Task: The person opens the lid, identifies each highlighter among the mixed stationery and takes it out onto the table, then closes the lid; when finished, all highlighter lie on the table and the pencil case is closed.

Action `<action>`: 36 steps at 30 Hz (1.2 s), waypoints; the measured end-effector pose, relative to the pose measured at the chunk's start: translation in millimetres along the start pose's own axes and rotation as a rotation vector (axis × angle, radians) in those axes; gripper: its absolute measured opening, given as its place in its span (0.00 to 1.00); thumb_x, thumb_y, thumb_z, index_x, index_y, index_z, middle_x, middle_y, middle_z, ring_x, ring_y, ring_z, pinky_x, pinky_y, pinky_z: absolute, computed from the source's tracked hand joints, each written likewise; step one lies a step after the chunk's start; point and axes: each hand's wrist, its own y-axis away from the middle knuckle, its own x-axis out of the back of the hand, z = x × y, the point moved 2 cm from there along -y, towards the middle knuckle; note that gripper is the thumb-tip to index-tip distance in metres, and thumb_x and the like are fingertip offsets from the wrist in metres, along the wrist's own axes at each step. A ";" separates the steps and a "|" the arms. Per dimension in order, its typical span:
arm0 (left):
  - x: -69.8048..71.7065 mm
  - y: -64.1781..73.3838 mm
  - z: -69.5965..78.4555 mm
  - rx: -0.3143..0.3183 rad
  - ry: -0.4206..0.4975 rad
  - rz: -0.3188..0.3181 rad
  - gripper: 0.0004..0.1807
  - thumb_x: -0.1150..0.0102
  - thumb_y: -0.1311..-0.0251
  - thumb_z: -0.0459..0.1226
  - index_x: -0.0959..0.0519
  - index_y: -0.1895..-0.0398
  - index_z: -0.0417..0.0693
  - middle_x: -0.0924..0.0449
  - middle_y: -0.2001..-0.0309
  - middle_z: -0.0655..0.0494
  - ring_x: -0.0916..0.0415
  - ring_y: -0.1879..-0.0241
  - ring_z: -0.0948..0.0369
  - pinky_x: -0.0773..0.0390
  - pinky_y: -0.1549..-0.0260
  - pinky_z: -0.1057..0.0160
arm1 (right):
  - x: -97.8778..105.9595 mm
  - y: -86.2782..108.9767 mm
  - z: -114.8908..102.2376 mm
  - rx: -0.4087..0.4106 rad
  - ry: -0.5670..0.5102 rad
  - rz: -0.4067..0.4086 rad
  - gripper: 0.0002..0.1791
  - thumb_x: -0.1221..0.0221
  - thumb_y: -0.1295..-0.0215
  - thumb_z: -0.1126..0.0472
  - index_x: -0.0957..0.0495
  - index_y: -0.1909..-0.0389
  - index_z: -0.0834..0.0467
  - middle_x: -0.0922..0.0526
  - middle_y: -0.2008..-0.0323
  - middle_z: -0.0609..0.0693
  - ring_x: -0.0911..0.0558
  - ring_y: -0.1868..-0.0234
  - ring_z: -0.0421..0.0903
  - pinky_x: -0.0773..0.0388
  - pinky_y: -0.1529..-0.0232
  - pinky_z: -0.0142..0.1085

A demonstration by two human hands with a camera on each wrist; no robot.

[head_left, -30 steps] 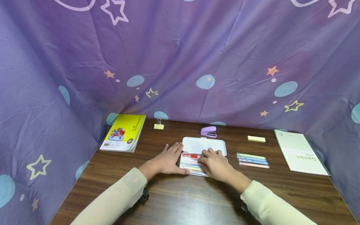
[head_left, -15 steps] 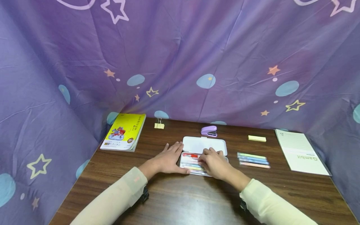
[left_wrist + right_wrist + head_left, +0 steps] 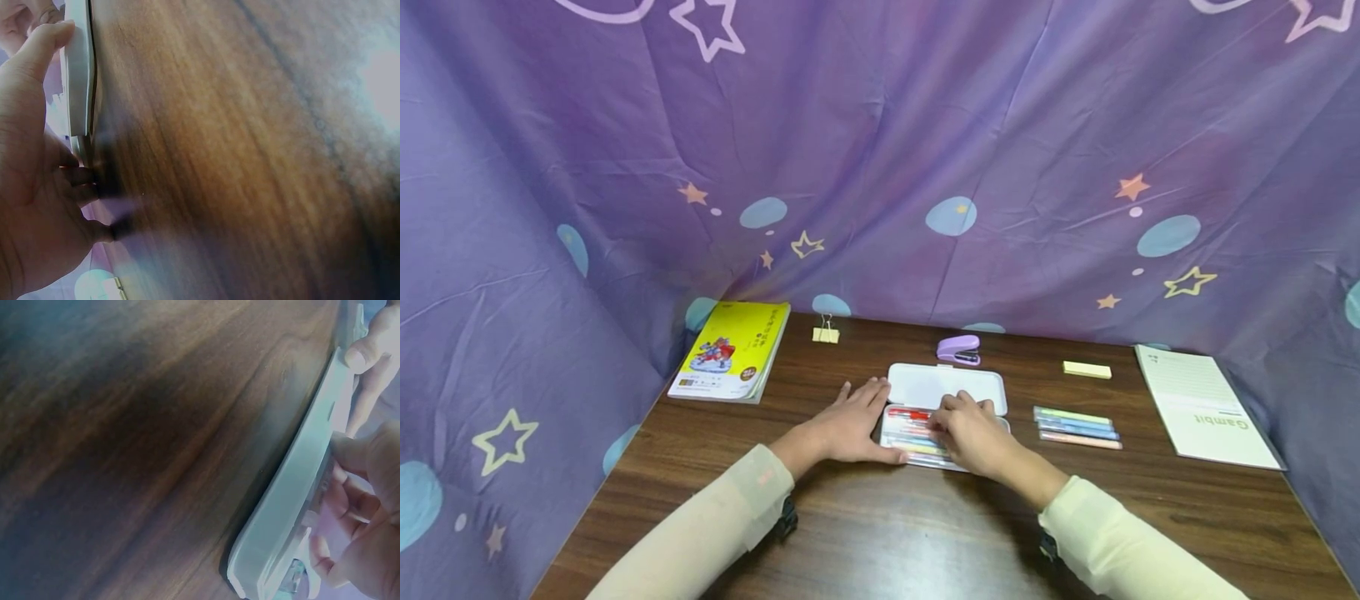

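Observation:
A white pencil case (image 3: 946, 388) lies unfolded on the table, its lid tipped back. Several pens (image 3: 910, 433), one of them red, lie in its lower half. My left hand (image 3: 852, 425) lies flat at the case's left side, fingers spread, its thumb (image 3: 59, 34) on the front rim. Over the right part of the case my right hand (image 3: 976, 435) has its fingers curled down among the pens. In the right wrist view its thumb and fingers (image 3: 350, 500) close on a dark see-through pen (image 3: 320, 481), partly hidden by the case wall.
Several coloured pens (image 3: 1077, 427) lie right of the case. Behind it sits a purple stapler (image 3: 958, 349). A binder clip (image 3: 825, 335), a yellow book (image 3: 730, 352), a pale yellow sticky-note pad (image 3: 1087, 369) and a notebook (image 3: 1210, 408) stand around the back and sides.
Both hands stay in place on the case, with at most a tiny shift of the right fingers. The whole head view has drifted slightly.

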 end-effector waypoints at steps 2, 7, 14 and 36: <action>-0.2 -0.2 -0.1 0.001 -0.005 -0.002 0.74 0.44 0.39 0.81 0.58 0.08 0.41 0.61 0.07 0.43 0.63 0.07 0.48 0.60 0.11 0.36 | -0.2 0.5 0.0 0.016 0.027 0.017 0.03 0.26 0.30 0.58 0.09 0.58 0.51 0.16 0.61 0.45 0.22 0.57 0.47 0.25 0.61 0.49; -0.1 -0.3 -0.3 0.002 -0.008 -0.003 0.74 0.45 0.39 0.82 0.59 0.08 0.41 0.61 0.07 0.42 0.64 0.07 0.48 0.60 0.11 0.36 | -0.4 3.0 -0.2 0.073 0.103 0.081 0.05 0.24 0.31 0.56 0.10 0.60 0.49 0.17 0.62 0.44 0.23 0.58 0.47 0.25 0.58 0.50; 0.8 -0.3 -0.4 0.003 0.001 -0.005 0.74 0.44 0.39 0.81 0.59 0.08 0.41 0.61 0.07 0.42 0.64 0.07 0.49 0.60 0.11 0.36 | 6.9 8.9 -0.6 0.122 0.167 0.174 0.07 0.24 0.32 0.57 0.11 0.58 0.51 0.18 0.60 0.45 0.23 0.58 0.48 0.25 0.55 0.51; 0.7 -0.2 1.4 -0.004 -0.015 0.007 0.74 0.43 0.38 0.81 0.57 0.08 0.39 0.59 0.08 0.42 0.61 0.08 0.47 0.58 0.11 0.36 | 23.2 51.2 50.2 0.191 0.359 0.398 0.14 0.22 0.44 0.62 0.19 0.64 0.57 0.19 0.63 0.53 0.23 0.58 0.56 0.26 0.45 0.74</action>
